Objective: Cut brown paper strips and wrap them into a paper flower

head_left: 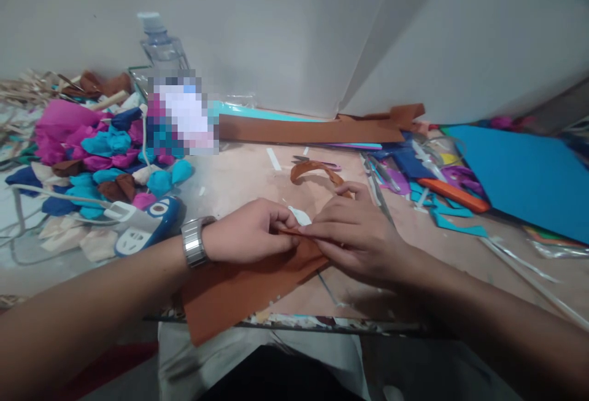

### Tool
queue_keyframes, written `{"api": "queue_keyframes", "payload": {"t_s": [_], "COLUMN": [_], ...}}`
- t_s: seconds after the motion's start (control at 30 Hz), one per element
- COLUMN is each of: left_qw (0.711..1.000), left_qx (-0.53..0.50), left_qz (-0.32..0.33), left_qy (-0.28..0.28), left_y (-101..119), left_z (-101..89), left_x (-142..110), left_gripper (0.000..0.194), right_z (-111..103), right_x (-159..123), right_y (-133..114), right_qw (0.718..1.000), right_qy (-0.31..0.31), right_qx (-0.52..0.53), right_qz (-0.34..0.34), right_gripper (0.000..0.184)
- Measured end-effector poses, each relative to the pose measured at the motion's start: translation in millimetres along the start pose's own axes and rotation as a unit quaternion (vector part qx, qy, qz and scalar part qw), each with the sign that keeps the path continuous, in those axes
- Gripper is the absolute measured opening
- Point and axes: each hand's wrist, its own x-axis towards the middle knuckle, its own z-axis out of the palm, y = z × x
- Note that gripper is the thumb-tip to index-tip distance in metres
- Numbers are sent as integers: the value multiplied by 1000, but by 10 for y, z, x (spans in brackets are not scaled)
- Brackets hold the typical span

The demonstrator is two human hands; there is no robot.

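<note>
Both hands pinch the upper edge of an orange-brown paper sheet (225, 297), which looks folded or rolled narrow between the fingertips. My left hand (251, 229), with a metal watch at the wrist, grips the edge from the left. Close beside it, my right hand (361, 235) has its fingers pressed on the same edge. The sheet's lower left corner hangs over the table's front edge. Beyond the right fingers curls a twisted brown strip (317, 168); whether it joins the sheet is hidden. A small white piece (300, 215) lies between the hands.
Crumpled coloured paper pieces (105, 149) and a blue-and-white power strip (147, 226) lie left. A clear bottle (163, 51) stands behind. Brown strips (304, 129) lie along the wall. Rightward are an orange-handled cutter (453, 194) and a blue sheet (524, 174).
</note>
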Motion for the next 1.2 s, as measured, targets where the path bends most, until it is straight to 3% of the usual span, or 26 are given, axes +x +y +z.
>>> {"api": "queue_keyframes", "payload": {"t_s": [0.17,0.37,0.73,0.87,1.03,1.2], "left_qw": [999,999,999,999,987,947], "left_qx": [-35,-17,14,18,124,279], "left_qz": [-19,-30,-13,13,53,95], "left_qy": [2,12,35,44,86,130], "left_y": [21,47,13,27,61,80], "left_z": [9,-4,27,39,78,122], "left_x": [15,6,12,1,-50,-97], "left_gripper": [5,22,28,21,18,16], "right_z": [7,14,33,31,29,33], "right_x": [-2,13,7,6,35,37], "right_y": [3,-25,-12,-18,-36,-57], "right_qw": [1000,1000,999,999,998,996], "right_qy": [-3,13,9,15,15,1], "right_qx": [0,0,7,1,11,26], "right_qz": [-2,5,41,45,67,90], "right_gripper": [20,15,9,7,6,10]}}
